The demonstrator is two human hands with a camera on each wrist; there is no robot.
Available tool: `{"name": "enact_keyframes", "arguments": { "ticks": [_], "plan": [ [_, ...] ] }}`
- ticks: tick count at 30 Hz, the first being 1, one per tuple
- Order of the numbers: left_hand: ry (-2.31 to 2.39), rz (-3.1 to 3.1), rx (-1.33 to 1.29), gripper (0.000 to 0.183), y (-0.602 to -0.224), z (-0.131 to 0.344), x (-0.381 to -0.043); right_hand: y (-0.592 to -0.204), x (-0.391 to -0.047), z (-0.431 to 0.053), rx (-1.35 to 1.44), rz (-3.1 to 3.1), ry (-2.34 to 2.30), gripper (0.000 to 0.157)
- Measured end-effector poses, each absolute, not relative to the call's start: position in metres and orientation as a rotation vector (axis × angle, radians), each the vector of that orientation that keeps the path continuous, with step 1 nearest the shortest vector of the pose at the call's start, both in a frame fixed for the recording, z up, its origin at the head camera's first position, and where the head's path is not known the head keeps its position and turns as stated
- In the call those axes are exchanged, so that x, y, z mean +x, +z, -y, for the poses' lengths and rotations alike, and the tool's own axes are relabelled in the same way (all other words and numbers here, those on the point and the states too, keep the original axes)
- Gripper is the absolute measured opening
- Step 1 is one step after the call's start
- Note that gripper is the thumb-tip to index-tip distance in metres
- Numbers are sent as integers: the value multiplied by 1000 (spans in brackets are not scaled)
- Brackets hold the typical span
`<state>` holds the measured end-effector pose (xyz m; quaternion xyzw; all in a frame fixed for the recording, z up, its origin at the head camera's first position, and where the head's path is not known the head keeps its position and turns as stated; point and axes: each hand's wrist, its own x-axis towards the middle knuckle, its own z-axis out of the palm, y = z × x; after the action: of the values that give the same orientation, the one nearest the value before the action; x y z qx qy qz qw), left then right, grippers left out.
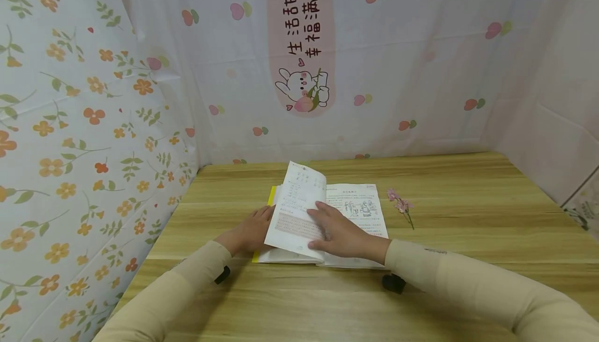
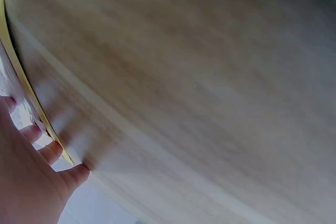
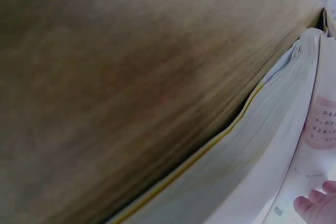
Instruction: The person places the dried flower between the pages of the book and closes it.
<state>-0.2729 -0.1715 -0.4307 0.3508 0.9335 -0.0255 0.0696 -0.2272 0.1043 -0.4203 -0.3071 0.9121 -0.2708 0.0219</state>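
An open book (image 1: pixel 357 253) with a yellow cover edge lies on the wooden table. One of its pages (image 1: pixel 297 186) stands raised and leans over to the left, its free edge lifted. My right hand (image 1: pixel 346 233) reaches over the right-hand side with thumb and fingers spread, touching the raised page near the spine. At the left edge of the book rests my left hand (image 1: pixel 252 232), its fingertips partly behind the raised page. Up close in the left wrist view, the fingers (image 2: pixel 51 152) lie along the yellow edge. The right wrist view shows the page block (image 3: pixel 273 124) and only some right fingertips.
A sprig of pink flowers (image 1: pixel 401 206) lies on the table (image 1: pixel 477 217) just right of the book. Behind the table hangs a white cloth (image 1: pixel 412 71) with fruit prints. Another cloth (image 1: pixel 75 139), patterned with orange flowers, covers the left side.
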Motion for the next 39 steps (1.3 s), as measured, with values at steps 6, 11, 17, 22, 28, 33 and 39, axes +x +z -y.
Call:
{"name": "enact_keyframes", "arguments": {
  "ticks": [6,11,17,22,28,33,39],
  "plan": [
    [-61,-2796,1014,69,-431,173,-274,-420,-229,-104,-1220,-2877,-597,74],
    [-44,-2792,1018,60,-432,176,-276,-422,-231,-104,-1345,-2879,-428,69],
    [39,-2815,996,57,-430,178,-276,-424,-233,-102,-1368,-2868,-323,66],
    [125,-2864,985,54,-430,179,-277,-421,-233,-100,-1364,-2846,-279,64],
    [169,-2971,948,51,-430,182,-279,-418,-232,-97,-1388,-2847,-198,63],
    [180,-3032,906,51,-426,181,-279,-421,-234,-95,-1389,-2809,-112,64],
    [194,-3069,890,51,-421,172,-280,-426,-237,-94,-1367,-2770,-43,65]
  ]
}}
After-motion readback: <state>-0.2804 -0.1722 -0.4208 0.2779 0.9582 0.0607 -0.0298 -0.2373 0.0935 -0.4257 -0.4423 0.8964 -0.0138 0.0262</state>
